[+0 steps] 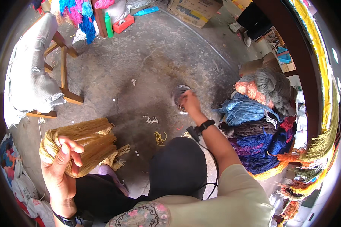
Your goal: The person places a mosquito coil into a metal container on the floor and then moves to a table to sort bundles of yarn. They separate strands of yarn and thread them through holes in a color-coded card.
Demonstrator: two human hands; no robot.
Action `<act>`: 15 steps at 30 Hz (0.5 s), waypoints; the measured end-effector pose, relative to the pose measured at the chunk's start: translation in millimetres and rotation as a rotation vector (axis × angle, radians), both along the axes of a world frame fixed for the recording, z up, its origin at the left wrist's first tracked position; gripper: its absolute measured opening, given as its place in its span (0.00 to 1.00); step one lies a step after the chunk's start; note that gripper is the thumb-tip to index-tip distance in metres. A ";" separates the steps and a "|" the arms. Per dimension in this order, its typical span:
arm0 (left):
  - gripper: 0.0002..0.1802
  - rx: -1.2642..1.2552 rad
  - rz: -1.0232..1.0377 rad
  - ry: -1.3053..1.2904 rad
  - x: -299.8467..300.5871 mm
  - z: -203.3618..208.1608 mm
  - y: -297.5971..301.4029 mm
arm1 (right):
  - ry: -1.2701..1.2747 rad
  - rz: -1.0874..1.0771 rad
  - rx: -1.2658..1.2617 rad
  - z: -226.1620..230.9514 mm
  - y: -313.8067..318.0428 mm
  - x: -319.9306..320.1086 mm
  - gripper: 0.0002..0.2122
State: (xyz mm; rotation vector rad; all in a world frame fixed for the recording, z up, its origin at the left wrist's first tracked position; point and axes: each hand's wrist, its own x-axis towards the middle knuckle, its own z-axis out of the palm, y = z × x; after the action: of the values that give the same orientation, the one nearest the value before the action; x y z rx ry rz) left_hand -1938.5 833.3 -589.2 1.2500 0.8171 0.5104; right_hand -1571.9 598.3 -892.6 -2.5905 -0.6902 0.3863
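My left hand (pixel 63 166) is raised at the lower left, its fingers bent and closed on a hank of yellow yarn (pixel 89 142). The strands run rightward from the hand and end in a loose fringe. Ahead of me on the concrete floor stands a round clear bowl (pixel 175 99). My right hand (pixel 190 102) reaches down to it, with the fingers at or inside its rim. What those fingertips touch is too small and partly hidden to make out. A black strap circles each wrist.
Piled yarn hanks (pixel 250 109) in blue, grey, peach and purple lie to the right. A cloth-draped wooden stool (pixel 64 72) stands at left. Yarn scraps (pixel 160 138) dot the floor. A green bottle (pixel 108 25) and red tape dispenser (pixel 123 24) are farther off. Another person's legs (pixel 254 19) show at upper right.
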 end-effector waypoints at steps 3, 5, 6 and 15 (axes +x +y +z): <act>0.11 -0.002 0.000 -0.006 1.1 -1.5 0.4 | -0.028 -0.091 -0.124 -0.8 -8.4 27.9 0.13; 0.11 0.002 0.007 -0.004 3.8 -1.4 -1.7 | -0.067 -0.039 -0.144 -11.7 -5.8 32.5 0.13; 0.11 0.006 0.012 0.002 4.4 -0.9 -2.5 | -0.102 0.011 -0.161 -16.9 -2.3 32.1 0.14; 0.10 -0.045 0.032 0.002 7.0 -0.1 -2.6 | -0.068 0.015 -0.153 -48.0 10.1 29.4 0.15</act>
State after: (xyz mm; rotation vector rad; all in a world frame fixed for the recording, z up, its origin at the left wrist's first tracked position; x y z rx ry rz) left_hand -1931.5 830.7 -589.2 1.1981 0.8468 0.5139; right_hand -1542.6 608.3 -940.7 -2.7555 -0.7298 0.3698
